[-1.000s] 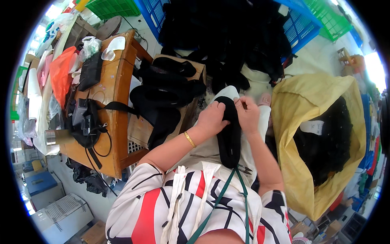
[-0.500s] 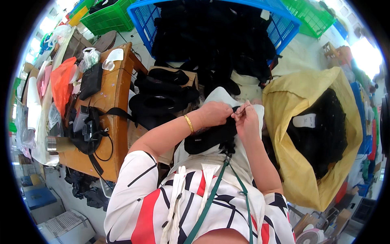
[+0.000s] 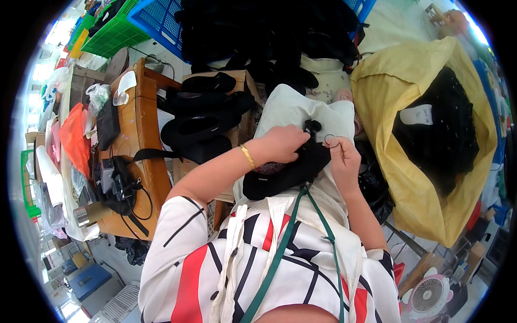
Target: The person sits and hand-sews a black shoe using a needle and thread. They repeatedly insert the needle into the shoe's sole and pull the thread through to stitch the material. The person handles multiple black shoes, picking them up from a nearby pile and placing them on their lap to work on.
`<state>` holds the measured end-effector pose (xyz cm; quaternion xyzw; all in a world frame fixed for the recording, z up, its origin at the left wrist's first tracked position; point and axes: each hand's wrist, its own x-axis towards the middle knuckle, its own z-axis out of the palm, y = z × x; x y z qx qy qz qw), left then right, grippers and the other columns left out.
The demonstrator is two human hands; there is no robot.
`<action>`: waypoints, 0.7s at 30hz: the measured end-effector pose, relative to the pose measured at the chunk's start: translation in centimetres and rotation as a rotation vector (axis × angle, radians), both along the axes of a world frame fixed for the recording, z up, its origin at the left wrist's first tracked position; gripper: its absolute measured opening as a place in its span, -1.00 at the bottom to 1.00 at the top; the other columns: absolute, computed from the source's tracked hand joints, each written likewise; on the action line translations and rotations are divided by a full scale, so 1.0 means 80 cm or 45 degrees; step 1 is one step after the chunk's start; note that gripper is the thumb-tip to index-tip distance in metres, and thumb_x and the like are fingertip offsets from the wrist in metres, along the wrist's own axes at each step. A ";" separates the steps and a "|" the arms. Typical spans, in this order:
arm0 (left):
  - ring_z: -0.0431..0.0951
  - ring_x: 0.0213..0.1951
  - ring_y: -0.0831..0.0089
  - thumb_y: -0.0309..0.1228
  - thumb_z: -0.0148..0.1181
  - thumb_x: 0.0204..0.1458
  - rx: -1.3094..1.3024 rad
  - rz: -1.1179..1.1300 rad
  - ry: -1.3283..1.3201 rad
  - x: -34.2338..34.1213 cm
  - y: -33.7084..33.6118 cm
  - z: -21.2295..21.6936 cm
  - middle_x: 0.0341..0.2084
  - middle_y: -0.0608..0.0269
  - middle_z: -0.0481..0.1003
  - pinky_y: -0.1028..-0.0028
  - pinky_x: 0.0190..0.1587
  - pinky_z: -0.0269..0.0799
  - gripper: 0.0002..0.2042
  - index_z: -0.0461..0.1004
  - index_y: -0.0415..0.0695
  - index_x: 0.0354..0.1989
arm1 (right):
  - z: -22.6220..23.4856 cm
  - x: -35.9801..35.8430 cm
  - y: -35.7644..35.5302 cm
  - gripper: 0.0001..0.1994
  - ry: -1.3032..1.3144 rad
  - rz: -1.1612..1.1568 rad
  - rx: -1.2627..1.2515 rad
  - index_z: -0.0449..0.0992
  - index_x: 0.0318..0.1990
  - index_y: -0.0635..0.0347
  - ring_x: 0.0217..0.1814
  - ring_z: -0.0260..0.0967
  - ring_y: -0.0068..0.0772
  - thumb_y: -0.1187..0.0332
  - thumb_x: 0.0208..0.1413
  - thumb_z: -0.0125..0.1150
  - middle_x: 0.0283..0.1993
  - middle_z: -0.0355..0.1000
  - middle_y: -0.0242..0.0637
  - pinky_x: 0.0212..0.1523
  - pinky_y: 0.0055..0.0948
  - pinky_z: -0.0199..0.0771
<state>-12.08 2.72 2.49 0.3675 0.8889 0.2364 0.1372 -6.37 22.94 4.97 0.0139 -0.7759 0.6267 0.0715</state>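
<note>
1. Nearest: the person's striped shirt [image 3: 269,269] with a green strap [image 3: 280,253] hanging down the chest; both forearms rise from it to the lap.
2. The work piece is a black shoe [image 3: 285,175], lying across the lap on a pale cloth [image 3: 291,110], toe end toward the person's left.
3. Step in hand, as I read it: fitting or stitching a small black bow [image 3: 312,127] at the shoe's upper edge. Too small to tell if it is attached yet.
4. Left hand [image 3: 283,142]: wrist bent down, a gold bracelet [image 3: 247,156] on it, fingers curled and pressed on the shoe's top edge, clamping it just beside the bow.
5. Right hand [image 3: 342,156]: raised at the shoe's right end, thumb and forefinger pinched on something thin, probably a thread or wire loop [image 3: 331,141]; other fingers folded in.
6. Next move likely calls for a steady left clamp while the right pulls the loop snug without shifting the bow.
7. Further left: a cardboard box [image 3: 245,102] stacked with more black shoes [image 3: 202,116], then a wooden table [image 3: 142,134] with an orange bag [image 3: 72,140] and a black strap.
8. Right: a yellow sack [image 3: 420,177] holding black shoes.
9. Far: a blue crate [image 3: 156,19] piled with black items, green crates [image 3: 110,37] beyond.
</note>
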 end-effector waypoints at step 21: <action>0.39 -0.55 0.68 -0.30 0.25 0.14 0.649 0.838 -1.768 0.036 0.001 0.013 -0.57 0.38 0.48 0.63 -0.54 0.30 -0.83 0.51 -0.10 -0.42 | 0.021 0.001 0.023 -0.93 -0.378 0.461 0.297 0.53 -0.23 0.17 -0.37 0.48 -0.46 0.48 0.15 0.17 -0.38 0.49 -0.36 -0.34 -0.45 0.47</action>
